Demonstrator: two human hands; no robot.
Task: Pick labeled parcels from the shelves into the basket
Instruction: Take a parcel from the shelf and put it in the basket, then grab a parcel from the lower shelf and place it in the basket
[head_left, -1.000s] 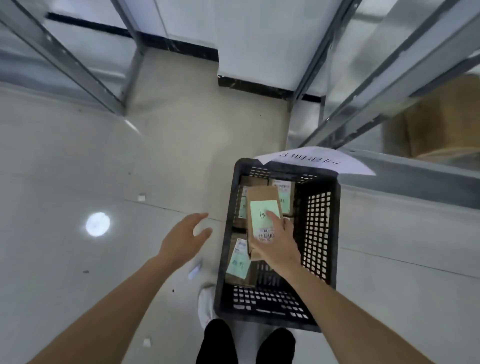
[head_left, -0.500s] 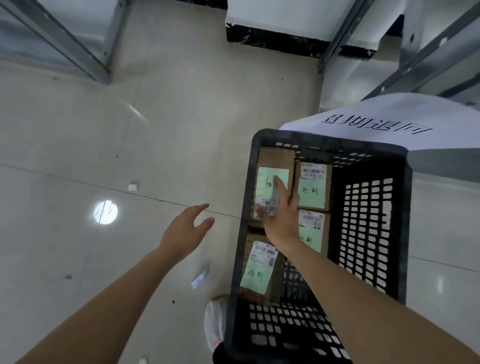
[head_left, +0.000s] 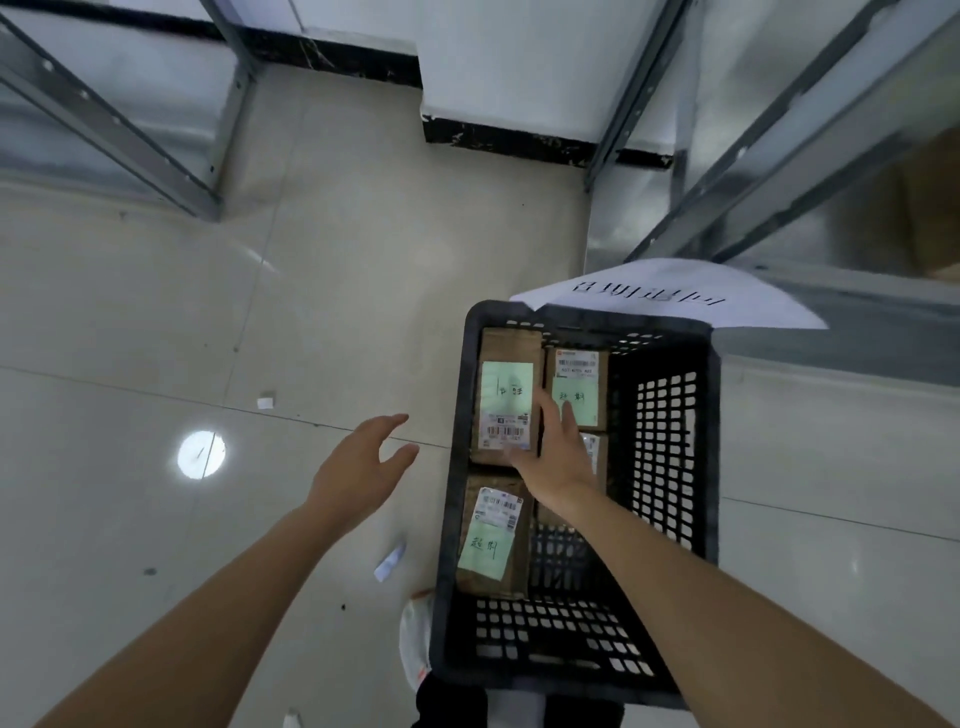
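Parcel with green label (head_left: 506, 405) lies flat in the far-left corner of the black basket (head_left: 670, 467), long axis running near to far, barcode end toward the person, label face up. Handwriting on the green label too blurred to read.

Head view, only one. Right hand (head_left: 556, 457) is inside the basket, fingers straight and pointing away, lying along the right edge of that parcel; thumb at its near-right corner. Cannot tell whether the fingers press the parcel or merely rest beside it; nothing looks curled round it, so the hand reads as open. It covers most of a third parcel (head_left: 597, 457) just under it, only a strip of white label showing.

Second parcel (head_left: 576, 389) just beside the first on the right, same long axis, white barcode label at the far end, green note below it. Near-left parcel (head_left: 493, 540) sits just behind the first, same orientation, barcode far, green note near; writing legible as strokes only.

Left hand (head_left: 358, 467) hovers over the floor (head_left: 208, 312) left of the basket, fingers spread and relaxed, holding nothing.

White paper sheet (head_left: 670, 291) with printed characters sticks out beyond the basket's far rim, partly hidden by it. Metal shelf frames (head_left: 779, 156) cut off at top and right. Small paper scraps (head_left: 389, 561) on the floor. White shoe (head_left: 415, 639) partly hidden by the basket's near-left corner.
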